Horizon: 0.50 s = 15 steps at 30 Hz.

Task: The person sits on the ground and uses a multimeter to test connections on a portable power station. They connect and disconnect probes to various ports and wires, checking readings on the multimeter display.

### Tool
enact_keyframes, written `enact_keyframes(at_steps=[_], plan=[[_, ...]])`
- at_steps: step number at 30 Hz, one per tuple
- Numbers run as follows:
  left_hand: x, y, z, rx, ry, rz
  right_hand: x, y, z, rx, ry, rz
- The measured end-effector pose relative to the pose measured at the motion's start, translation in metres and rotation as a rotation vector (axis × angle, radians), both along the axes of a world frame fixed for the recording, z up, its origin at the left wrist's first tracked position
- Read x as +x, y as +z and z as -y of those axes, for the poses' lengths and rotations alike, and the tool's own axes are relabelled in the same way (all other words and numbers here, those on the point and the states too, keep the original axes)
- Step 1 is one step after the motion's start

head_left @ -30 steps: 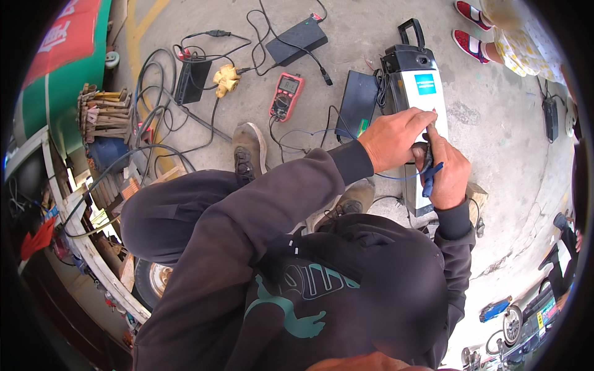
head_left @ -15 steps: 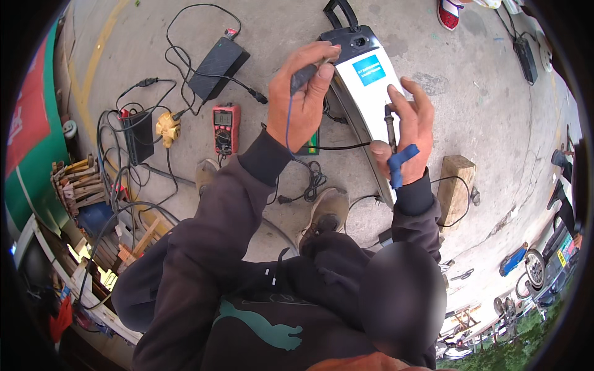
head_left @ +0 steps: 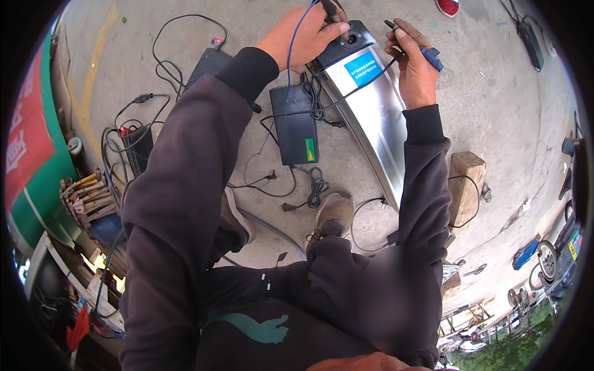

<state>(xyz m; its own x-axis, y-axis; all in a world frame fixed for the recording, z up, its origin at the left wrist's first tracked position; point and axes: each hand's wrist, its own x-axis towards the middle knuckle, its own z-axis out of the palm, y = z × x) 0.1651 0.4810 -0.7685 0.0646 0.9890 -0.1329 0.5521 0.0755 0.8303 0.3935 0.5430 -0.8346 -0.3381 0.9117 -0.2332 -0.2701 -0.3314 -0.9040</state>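
Observation:
A silver battery pack (head_left: 377,123) with a black end cap and a blue label (head_left: 364,69) lies slanted on the ground ahead of me. At its far end, my left hand (head_left: 306,34) is closed around a dark test probe (head_left: 330,8) with a blue wire. The thumb is right by the socket (head_left: 352,39) in the cap; whether the tip touches inside cannot be made out. My right hand (head_left: 413,62), to the right of the cap, pinches a black test probe (head_left: 391,25), its tip apart from the pack. Blue tape (head_left: 432,59) shows beside that hand, and a black lead crosses the label.
Left of the pack lies a black charger (head_left: 291,123) with coiled cords. Two more black boxes (head_left: 207,65) and tangled cables lie farther left. A wooden block (head_left: 465,185) stands on the right. My shoe (head_left: 334,216) is near the pack's lower end.
Both hands have moved away from me toward the pack's far end. The left probe has come to the socket, the right one up beside the cap. My left arm now covers the red multimeter.

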Motion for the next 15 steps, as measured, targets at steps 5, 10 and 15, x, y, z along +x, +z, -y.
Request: enact_keyframes(at_steps=[5,10,15], plan=[[-0.002,-0.005,-0.003,0.027,-0.037,-0.149,-0.011,-0.013,0.012,-0.031,-0.034,0.029],[-0.003,-0.004,-0.006,0.003,-0.018,-0.130,-0.007,-0.006,0.010,-0.013,0.062,0.154],[0.001,-0.001,-0.007,0.011,-0.027,-0.172,-0.004,-0.002,0.011,-0.042,0.080,0.077]])
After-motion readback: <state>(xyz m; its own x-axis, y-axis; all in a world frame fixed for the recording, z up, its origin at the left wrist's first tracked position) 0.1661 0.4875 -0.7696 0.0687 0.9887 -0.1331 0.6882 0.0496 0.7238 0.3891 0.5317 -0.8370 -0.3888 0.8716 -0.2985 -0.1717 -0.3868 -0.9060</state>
